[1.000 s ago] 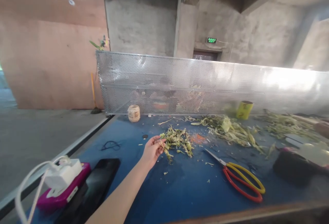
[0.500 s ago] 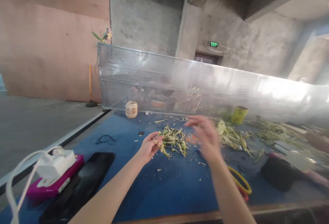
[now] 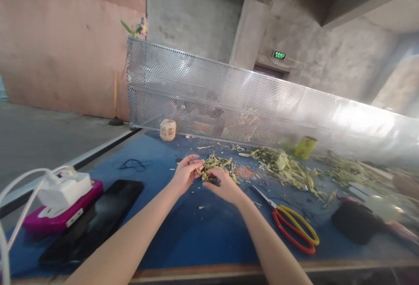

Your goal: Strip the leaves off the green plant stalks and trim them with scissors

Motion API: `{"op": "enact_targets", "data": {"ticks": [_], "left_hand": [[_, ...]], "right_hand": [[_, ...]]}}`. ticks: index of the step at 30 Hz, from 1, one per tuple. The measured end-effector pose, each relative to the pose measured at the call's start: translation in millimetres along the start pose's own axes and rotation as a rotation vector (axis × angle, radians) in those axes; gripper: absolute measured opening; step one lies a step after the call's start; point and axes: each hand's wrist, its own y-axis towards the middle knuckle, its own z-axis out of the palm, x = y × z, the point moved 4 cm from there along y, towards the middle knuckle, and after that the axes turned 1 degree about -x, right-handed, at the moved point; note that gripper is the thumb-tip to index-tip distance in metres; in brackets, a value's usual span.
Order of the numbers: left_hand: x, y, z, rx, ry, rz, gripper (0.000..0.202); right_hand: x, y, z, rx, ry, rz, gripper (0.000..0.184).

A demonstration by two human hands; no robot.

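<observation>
My left hand [image 3: 185, 174] is closed, its thumb and fingertips pinching a thin strand of dried, yellow-green plant stalks. A loose clump of the same plant material [image 3: 218, 161] lies on the blue tabletop just beyond and between my hands. My right hand [image 3: 225, 185] is at the near side of this clump, fingers curved, with a gap between thumb and fingers. Its fingertips reach the stalks beside my left hand and partly cover them. Scissors [image 3: 274, 207] with one red and one yellow handle lie to the right of my right forearm.
At left are a black phone [image 3: 94, 219] and a magenta power strip [image 3: 55, 221] with a white plug. A twine roll [image 3: 168, 130] stands by the perforated metal screen [image 3: 196, 80]. Plant husks [image 3: 284, 167], a yellow-green cylinder [image 3: 306, 147] and a black object [image 3: 355, 221] are at right.
My right hand has come down and left to the clump beside my left hand. The scissors, earlier mostly behind my right forearm, now show. The view has shifted slightly.
</observation>
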Motion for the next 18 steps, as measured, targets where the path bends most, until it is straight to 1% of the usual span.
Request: {"op": "enact_targets", "data": {"ticks": [2, 5, 8, 9, 10, 11, 12, 14, 15, 16, 18], "left_hand": [[-2, 1, -1.8, 0.001, 0.054, 0.026, 0.029], [-9, 4, -6.0, -0.015, 0.130, 0.107, 0.026], [-22, 2, -10.8, -0.070, 0.203, 0.241, 0.026], [-26, 0, -11.3, -0.077, 0.240, 0.294, 0.029], [-29, -3, -10.4, -0.061, 0.308, 0.358, 0.035], [-32, -7, -7.1, -0.007, 0.442, 0.448, 0.040], [-34, -11, -1.5, 0.083, 0.648, 0.557, 0.045], [-28, -18, 9.6, 0.302, 1.122, 0.750, 0.051], [-21, -20, 12.2, 0.397, 1.337, 0.810, 0.051], [-15, -19, 12.3, 0.460, 1.500, 0.835, 0.051], [-6, -14, 9.1, 0.507, 1.710, 0.843, 0.046]], "right_hand": [[-2, 1, -1, 0.000, -0.024, -0.012, 0.017], [-5, 0, -3, -0.048, -0.107, -0.014, 0.017], [-8, -2, -8, -0.104, -0.218, -0.018, 0.017], [-9, -2, -10, -0.115, -0.255, -0.023, 0.017], [-9, -2, -11, -0.118, -0.291, -0.030, 0.017], [-10, -3, -11, -0.116, -0.324, -0.037, 0.017], [-10, -3, -12, -0.109, -0.356, -0.044, 0.018], [-10, -3, -12, -0.094, -0.413, -0.057, 0.018], [-10, -3, -12, -0.088, -0.437, -0.065, 0.018], [-10, -3, -12, -0.083, -0.456, -0.074, 0.018], [-9, -4, -13, -0.072, -0.482, -0.096, 0.018]]}}
